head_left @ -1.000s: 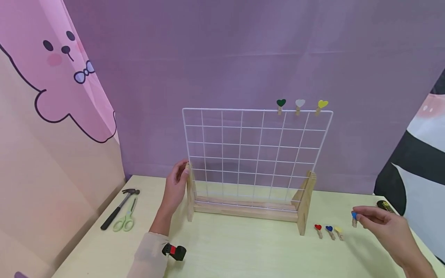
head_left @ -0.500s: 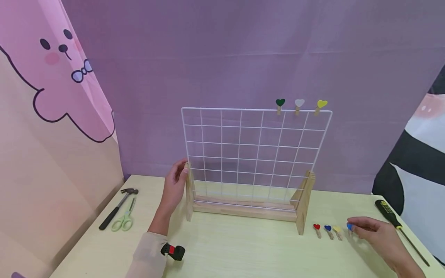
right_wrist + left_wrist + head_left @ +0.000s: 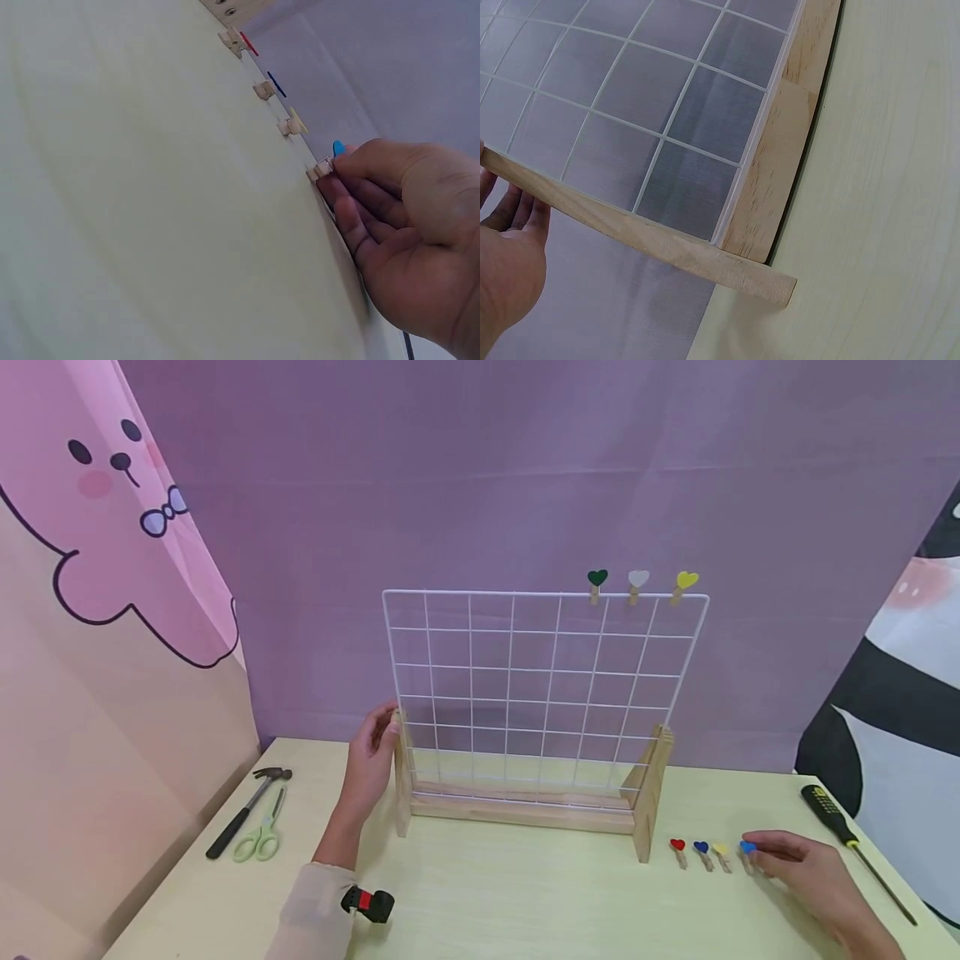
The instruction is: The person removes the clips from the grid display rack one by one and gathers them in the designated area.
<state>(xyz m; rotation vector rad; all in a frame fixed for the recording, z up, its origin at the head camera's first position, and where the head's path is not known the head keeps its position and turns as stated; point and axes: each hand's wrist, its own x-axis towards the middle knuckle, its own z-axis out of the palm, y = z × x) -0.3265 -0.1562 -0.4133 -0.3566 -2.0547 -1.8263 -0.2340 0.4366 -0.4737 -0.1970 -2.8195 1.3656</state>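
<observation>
My left hand (image 3: pixel 370 760) grips the left wooden upright of a stand (image 3: pixel 522 812), which bears a white wire grid (image 3: pixel 531 672). In the left wrist view, fingers (image 3: pixel 532 214) reach behind that upright. At the right of the table my right hand (image 3: pixel 798 872) pinches a small wooden clothespin with a light blue heart (image 3: pixel 747 847). The right wrist view has this blue-heart clothespin (image 3: pixel 322 168) down at the tabletop, between thumb and fingers. Left of it lie clothespins with a pale yellow heart (image 3: pixel 721 850), a dark blue heart (image 3: pixel 701 847) and a red heart (image 3: pixel 678 845).
Clothespins with green (image 3: pixel 597 578), white (image 3: pixel 638 579) and yellow (image 3: pixel 687 581) hearts stand on the grid's top wire. A hammer (image 3: pixel 243 814) and green-handled scissors (image 3: pixel 259 837) lie at the left. Along the right edge lies a black-and-yellow screwdriver (image 3: pixel 855 847).
My right hand has moved left and down, bringing the blue-heart clothespin to the table beside the pale yellow one. The screwdriver has come into full view. My left hand keeps its grip.
</observation>
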